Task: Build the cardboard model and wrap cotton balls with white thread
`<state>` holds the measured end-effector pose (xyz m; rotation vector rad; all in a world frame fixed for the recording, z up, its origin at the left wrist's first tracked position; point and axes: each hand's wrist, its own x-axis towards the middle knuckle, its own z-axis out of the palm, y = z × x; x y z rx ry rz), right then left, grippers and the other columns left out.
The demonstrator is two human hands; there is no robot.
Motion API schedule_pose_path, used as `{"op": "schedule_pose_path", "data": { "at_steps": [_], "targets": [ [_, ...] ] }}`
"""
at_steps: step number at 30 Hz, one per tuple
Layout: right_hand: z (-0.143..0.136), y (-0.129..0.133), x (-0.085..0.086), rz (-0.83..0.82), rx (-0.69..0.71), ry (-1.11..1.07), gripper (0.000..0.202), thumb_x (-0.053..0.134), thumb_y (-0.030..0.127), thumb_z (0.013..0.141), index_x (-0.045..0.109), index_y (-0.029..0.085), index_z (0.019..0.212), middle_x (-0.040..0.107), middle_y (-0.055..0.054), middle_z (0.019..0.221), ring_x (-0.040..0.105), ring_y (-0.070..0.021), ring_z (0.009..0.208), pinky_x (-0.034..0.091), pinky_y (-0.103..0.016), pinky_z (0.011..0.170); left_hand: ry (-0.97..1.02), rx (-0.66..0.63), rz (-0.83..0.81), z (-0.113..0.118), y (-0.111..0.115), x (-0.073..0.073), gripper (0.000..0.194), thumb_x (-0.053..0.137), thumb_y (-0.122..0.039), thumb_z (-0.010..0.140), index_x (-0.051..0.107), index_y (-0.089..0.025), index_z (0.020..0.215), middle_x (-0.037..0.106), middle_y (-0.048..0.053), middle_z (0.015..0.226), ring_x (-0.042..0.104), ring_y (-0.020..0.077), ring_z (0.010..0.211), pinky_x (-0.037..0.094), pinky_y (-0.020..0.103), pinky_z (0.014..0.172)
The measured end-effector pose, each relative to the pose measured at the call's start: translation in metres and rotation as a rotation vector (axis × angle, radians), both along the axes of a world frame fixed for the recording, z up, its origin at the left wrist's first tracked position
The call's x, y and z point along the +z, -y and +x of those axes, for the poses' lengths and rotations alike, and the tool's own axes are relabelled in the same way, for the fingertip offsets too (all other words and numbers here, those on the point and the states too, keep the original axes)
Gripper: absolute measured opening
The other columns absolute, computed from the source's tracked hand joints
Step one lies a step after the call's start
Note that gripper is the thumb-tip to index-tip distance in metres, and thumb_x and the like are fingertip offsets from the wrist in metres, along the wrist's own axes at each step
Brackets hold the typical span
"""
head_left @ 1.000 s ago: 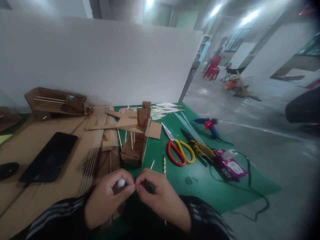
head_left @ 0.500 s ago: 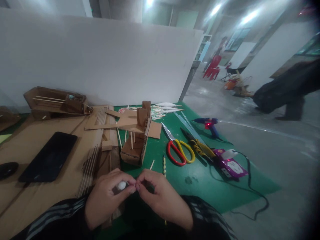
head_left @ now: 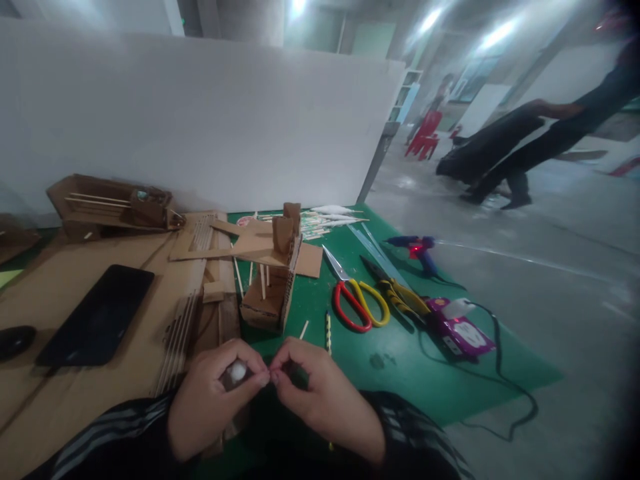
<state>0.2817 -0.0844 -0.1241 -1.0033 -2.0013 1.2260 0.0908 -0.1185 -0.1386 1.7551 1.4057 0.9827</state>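
My left hand is closed in a pinch in front of me, with a small white rounded tuft showing inside the curl of its fingers. Opposite it, my right hand also pinches, its fingertips meeting those of the left. What lies between the fingertips is too small to make out. Just beyond the hands stands a small cardboard structure with wooden sticks as posts. A short stick and a yellow patterned pencil lie near my right hand.
Scissors, pliers, a glue gun and a purple power box with a cord lie to the right. At left are a phone and cardboard sheets. A white panel stands behind. A person walks beyond.
My left hand has shifted slightly left, and the white tuft sits a little deeper in its fingers. In the background, the person dragging a dark bag has moved left.
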Motion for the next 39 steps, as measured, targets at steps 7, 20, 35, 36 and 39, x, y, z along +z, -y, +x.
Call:
{"op": "schedule_pose_path", "data": {
  "at_steps": [7,20,35,36,39],
  "targets": [
    [-0.002,0.001,-0.001,-0.020,-0.015,-0.025,0.011,0.051,0.013,0.087,0.058,0.018,0.080,0.059,0.001,0.076,0.055,-0.0126,0.070,0.043,-0.023,0.066,-0.096,-0.004,0.178,0.003,-0.002,0.002,0.006,0.068,-0.021,0.085,0.071,-0.022,0.081,0.072,-0.001,0.075,0.065,0.0143,0.070,0.049,0.022,0.065],
    [-0.003,0.002,-0.007,0.214,-0.046,0.021,0.010,0.051,0.011,0.088,0.057,0.018,0.083,0.059,-0.003,0.081,0.054,-0.0169,0.080,0.042,-0.028,0.072,-0.227,-0.022,0.149,0.005,0.001,0.002,0.014,0.055,-0.023,0.093,0.064,-0.021,0.084,0.068,0.000,0.081,0.061,0.0164,0.080,0.044,0.026,0.075],
    [-0.006,0.002,-0.013,0.248,-0.071,0.042,0.010,0.052,0.009,0.086,0.057,0.018,0.084,0.058,-0.004,0.082,0.054,-0.0183,0.081,0.042,-0.030,0.072,0.294,-0.079,-0.485,0.006,-0.007,0.006,0.037,0.055,-0.054,0.086,0.056,-0.017,0.084,0.044,-0.005,0.066,0.040,0.0112,0.058,0.035,0.022,0.054],
    [-0.006,0.002,-0.013,0.243,-0.077,0.045,0.010,0.052,0.010,0.087,0.057,0.018,0.084,0.058,-0.003,0.082,0.054,-0.0183,0.081,0.042,-0.030,0.072,0.308,-0.086,-0.496,0.005,-0.008,0.004,0.038,0.055,-0.055,0.085,0.056,-0.017,0.084,0.044,-0.005,0.065,0.040,0.0111,0.058,0.035,0.022,0.054],
    [-0.007,0.004,-0.015,0.231,-0.097,0.047,0.010,0.052,0.013,0.088,0.059,0.018,0.084,0.059,-0.003,0.082,0.055,-0.0182,0.081,0.043,-0.029,0.072,0.351,-0.101,-0.506,0.005,-0.010,0.003,0.040,0.057,-0.056,0.085,0.056,-0.016,0.084,0.049,-0.004,0.068,0.046,0.0118,0.063,0.039,0.023,0.059]
  ]
}}
